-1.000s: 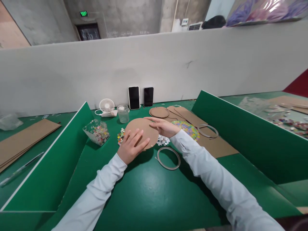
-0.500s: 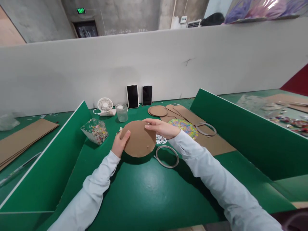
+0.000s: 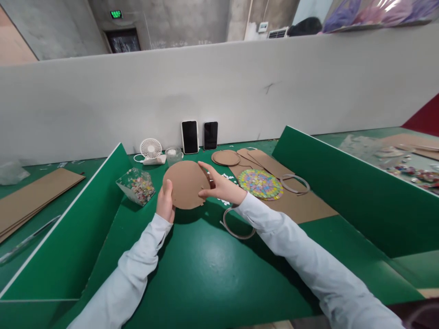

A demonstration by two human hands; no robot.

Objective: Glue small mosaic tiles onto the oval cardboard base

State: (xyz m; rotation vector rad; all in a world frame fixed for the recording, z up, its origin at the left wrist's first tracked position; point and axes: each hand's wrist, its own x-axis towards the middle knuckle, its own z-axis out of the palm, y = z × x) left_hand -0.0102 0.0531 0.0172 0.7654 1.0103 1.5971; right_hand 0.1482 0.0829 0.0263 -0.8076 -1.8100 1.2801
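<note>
A round cardboard disc (image 3: 187,185) is held up above the green table, its plain brown face towards me. My left hand (image 3: 166,203) grips its left edge, thumb on the face and fingers behind. On the right edge, my right hand (image 3: 221,183) pinches the disc with thumb and fingers apart on the rim. Small white pieces (image 3: 226,201) lie on the table behind my right hand, partly hidden. A coiled ring of grey tubing (image 3: 236,236) rests just below my right wrist. To the right lies a disc covered with a colourful mosaic (image 3: 260,184).
A clear box of small coloured pieces (image 3: 139,188) tilts at the left, near a glass jar (image 3: 173,155) and a white fan (image 3: 151,150). Two phones (image 3: 190,137) lean on the back wall. Cardboard discs (image 3: 225,157) and a second ring (image 3: 295,183) lie right. Green dividers (image 3: 350,187) flank the space.
The cardboard disc has moved up and left and turned in my hands. My right hand has shifted down along its right edge, with the thumb now lower.
</note>
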